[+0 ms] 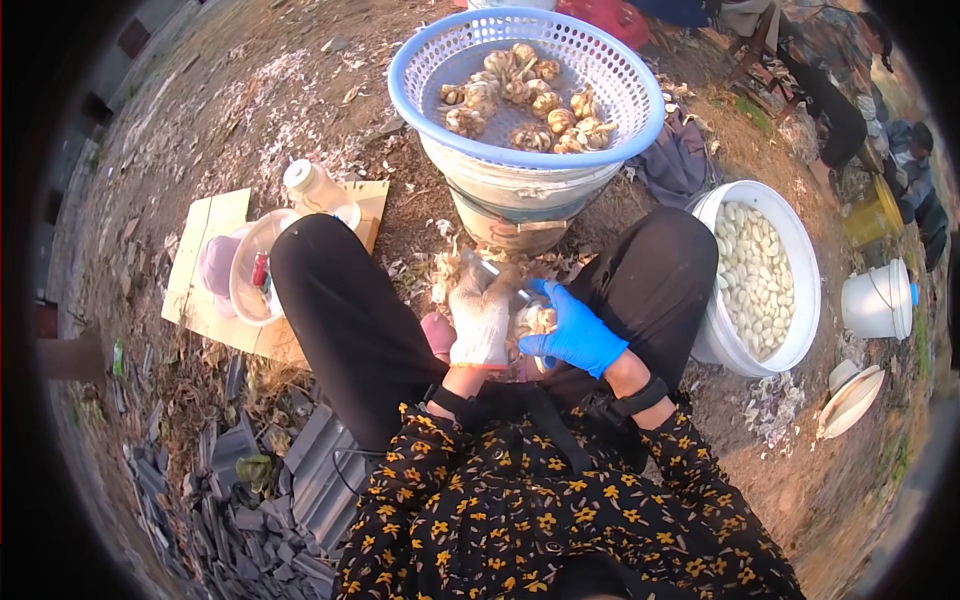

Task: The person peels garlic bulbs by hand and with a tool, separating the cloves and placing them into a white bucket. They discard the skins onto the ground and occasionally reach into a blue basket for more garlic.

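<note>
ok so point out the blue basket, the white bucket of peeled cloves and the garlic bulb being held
blue basket [398,85], head view, on its left rim
white bucket [806,270], head view, on its right rim
garlic bulb [536,320], head view, on its pale side beside the right hand [578,338]

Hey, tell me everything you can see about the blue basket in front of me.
The blue basket is round and looks like plastic, with a solid rim and lattice walls and floor. It sits upright on top of a whitish tub, just beyond the knees. Unpeeled garlic bulbs lie in it in a loose heap, leaving part of the floor bare.
</note>
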Available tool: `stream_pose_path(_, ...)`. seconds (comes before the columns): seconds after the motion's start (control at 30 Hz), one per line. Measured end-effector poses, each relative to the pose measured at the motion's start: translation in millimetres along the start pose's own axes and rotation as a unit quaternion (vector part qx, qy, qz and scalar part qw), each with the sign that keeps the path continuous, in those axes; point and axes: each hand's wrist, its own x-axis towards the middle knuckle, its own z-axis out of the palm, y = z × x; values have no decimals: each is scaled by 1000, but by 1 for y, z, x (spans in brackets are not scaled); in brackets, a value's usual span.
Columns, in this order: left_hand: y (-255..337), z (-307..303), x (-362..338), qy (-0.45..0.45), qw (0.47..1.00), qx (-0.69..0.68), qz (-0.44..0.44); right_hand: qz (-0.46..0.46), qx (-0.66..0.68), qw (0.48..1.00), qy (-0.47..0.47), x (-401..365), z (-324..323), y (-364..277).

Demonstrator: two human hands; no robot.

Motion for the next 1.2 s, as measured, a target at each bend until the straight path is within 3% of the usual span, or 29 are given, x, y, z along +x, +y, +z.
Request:
stream_pose_path(0.03, -1, 2, 1, 15, 1000, -24, 10, -19, 24, 999, 30, -2, 0, -8)
stream_pose_path(0.07, 0, -1, 3, 3, 1000, 2, -26, -33, 42, 998, 19, -4, 0, -15)
stream_pose_path(0.17, 7, 9, -4, -7, 999, 30, -10, -84, 59, 995, 8, -7, 1, -20)
stream_pose_path(0.2, 8, 10, -1, -20, 1000, 5, 0, -110, 38, 993, 18, -7, 2, -16)
stream_pose_path(0.3, 21, 8, -6, -64, 980, -142, -124, -137, 58, 989, 13, -9, 2, -22)
stream_pose_path(0.43, -6, -9, -10, -179, 949, -232, -114, -129, 72, 989, -15, -6, -1, -22)
stream_pose_path(0.5, -11, -8, -13, -133, 921, -312, -191, -120, 110, 986, -27, -4, -1, -21)
stream_pose_path(0.6, -6, -6, -8, -99, 920, -276, -262, -129, 108, 986, -16, -2, -2, -21)
stream_pose_path(0.67, -46, -16, -1, -119, 977, -136, -112, -130, 116, 985, -6, -1, -2, -20)
stream_pose_path(0.73, -23, -15, 0, -72, 980, -140, -121, -121, 152, 981, 3, 0, -3, -17)
stream_pose_path(0.77, -3, -18, 4, -17, 955, -214, -206, -108, 185, 977, 15, 0, -2, -16)
stream_pose_path(0.8, 6, -16, 5, 50, 960, -224, -163, -95, 217, 971, 27, -1, -1, -16)
stream_pose_path(0.83, 5, -23, 9, 57, 961, -244, -114, -83, 250, 964, 38, 0, 0, -17)
stream_pose_path(0.93, 30, -19, -6, 13, 959, -280, -26, -54, 250, 962, 100, 6, 0, -9)
stream_pose_path(1.03, 38, -17, -21, -44, 976, -205, 57, -16, 228, 967, 114, 4, -2, -16)
stream_pose_path(1.2, 52, -8, -36, -51, 995, -42, 80, -13, 236, 964, 124, 5, 2, -15)
